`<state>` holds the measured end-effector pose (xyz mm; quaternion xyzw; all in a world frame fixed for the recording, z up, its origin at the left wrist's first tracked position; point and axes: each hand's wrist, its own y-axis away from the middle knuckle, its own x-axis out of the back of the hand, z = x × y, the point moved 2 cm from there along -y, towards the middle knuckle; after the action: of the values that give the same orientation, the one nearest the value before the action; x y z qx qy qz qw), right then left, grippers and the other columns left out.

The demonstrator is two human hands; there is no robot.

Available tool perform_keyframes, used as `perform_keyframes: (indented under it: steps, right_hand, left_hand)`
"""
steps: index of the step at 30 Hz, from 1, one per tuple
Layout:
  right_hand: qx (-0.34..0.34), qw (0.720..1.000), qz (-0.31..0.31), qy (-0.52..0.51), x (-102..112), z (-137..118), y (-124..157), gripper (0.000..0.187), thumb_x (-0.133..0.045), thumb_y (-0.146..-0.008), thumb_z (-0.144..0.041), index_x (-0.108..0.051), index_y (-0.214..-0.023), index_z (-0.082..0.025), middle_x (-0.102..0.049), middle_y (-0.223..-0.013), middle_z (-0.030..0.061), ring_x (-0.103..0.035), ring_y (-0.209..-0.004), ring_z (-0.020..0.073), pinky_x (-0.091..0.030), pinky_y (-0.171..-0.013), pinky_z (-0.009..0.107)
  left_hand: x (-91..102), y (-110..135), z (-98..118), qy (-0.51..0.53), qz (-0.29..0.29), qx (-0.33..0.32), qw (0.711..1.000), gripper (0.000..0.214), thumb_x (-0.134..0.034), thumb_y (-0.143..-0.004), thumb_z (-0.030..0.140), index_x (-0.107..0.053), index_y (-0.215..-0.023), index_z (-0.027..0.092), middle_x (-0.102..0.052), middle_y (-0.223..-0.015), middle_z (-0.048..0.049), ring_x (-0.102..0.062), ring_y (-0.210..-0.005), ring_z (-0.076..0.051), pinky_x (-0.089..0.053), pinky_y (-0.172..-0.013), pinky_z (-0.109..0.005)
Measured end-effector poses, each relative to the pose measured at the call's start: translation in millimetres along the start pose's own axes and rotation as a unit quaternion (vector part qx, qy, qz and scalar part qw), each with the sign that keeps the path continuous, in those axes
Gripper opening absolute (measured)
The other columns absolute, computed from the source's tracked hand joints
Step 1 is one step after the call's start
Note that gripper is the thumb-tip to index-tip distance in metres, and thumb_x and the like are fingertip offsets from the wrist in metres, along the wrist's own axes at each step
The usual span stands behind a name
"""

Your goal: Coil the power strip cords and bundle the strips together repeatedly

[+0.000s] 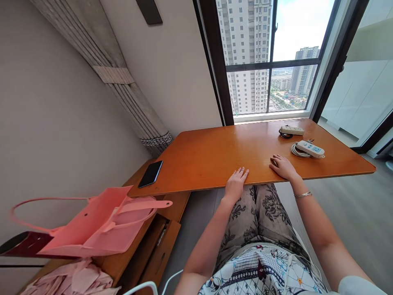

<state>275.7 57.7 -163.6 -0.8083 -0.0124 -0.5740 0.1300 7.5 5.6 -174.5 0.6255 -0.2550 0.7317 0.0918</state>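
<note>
I sit at an orange wooden table [215, 155]. My left hand [236, 183] rests flat on the table's near edge, fingers stretched out, holding nothing. My right hand [282, 166] lies palm down on the tabletop a little further in, fingers spread and empty; a thin bracelet circles its wrist. Nearest my right hand is a white power strip [310, 148] with a coiled cable. A second white power strip [291, 130] lies beyond it near the window. A black phone [150, 173] lies on the table's left corner, far from both hands.
A pink tote bag [98, 223] sits on a low wooden cabinet [159, 241] at the left, with pink cloth below it. A tied-back curtain [123, 78] hangs at the wall. A large window [264, 57] stands behind the table. Grey floor lies to the right.
</note>
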Motion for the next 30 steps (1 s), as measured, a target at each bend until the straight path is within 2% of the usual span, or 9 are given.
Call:
perform_keyframes:
  steps: [9, 20, 25, 30]
  right_hand:
    - [0.005, 1.000, 0.006, 0.003, 2, -1, 0, 0.050, -0.048, -0.098, -0.045, -0.059, -0.137, -0.016, -0.049, -0.151, 0.0138, -0.038, -0.145, 0.0303, -0.030, -0.120, 0.045]
    - [0.006, 0.999, 0.014, 0.030, 2, -5, 2, 0.050, -0.046, -0.099, -0.044, -0.060, -0.136, -0.013, -0.051, -0.149, 0.0150, -0.041, -0.143, 0.0312, -0.031, -0.119, 0.044]
    - [0.005, 0.999, 0.018, 0.033, 6, -7, 3, 0.047, -0.047, -0.098, -0.042, -0.062, -0.133, -0.014, -0.052, -0.148, 0.0147, -0.042, -0.142, 0.0311, -0.033, -0.118, 0.045]
    - [0.045, 0.998, 0.044, -0.005, 8, -12, 7, 0.039, -0.048, -0.096, -0.037, -0.068, -0.124, -0.018, -0.060, -0.139, 0.0126, -0.053, -0.132, 0.0281, -0.037, -0.114, 0.044]
  left_hand:
    - [-0.8, -1, 0, -0.005, 0.009, 0.005, 1.000, 0.072, -0.040, -0.082, -0.003, -0.045, -0.150, 0.020, -0.045, -0.155, -0.0082, -0.040, -0.146, -0.020, -0.032, -0.123, -0.040]
    - [4.4, -2, 5, -0.002, 0.004, 0.015, 1.000, 0.065, -0.040, -0.085, 0.000, -0.047, -0.148, 0.015, -0.045, -0.155, -0.0095, -0.040, -0.146, -0.020, -0.031, -0.123, -0.038]
    - [7.4, -2, 6, -0.002, 0.003, 0.014, 1.000, 0.065, -0.042, -0.084, 0.000, -0.048, -0.148, 0.015, -0.046, -0.155, -0.0099, -0.041, -0.145, -0.021, -0.032, -0.123, -0.038]
    - [6.9, -1, 6, -0.008, 0.004, 0.009, 1.000, 0.064, -0.043, -0.085, 0.001, -0.048, -0.148, 0.014, -0.045, -0.155, -0.0106, -0.041, -0.145, -0.022, -0.031, -0.123, -0.038]
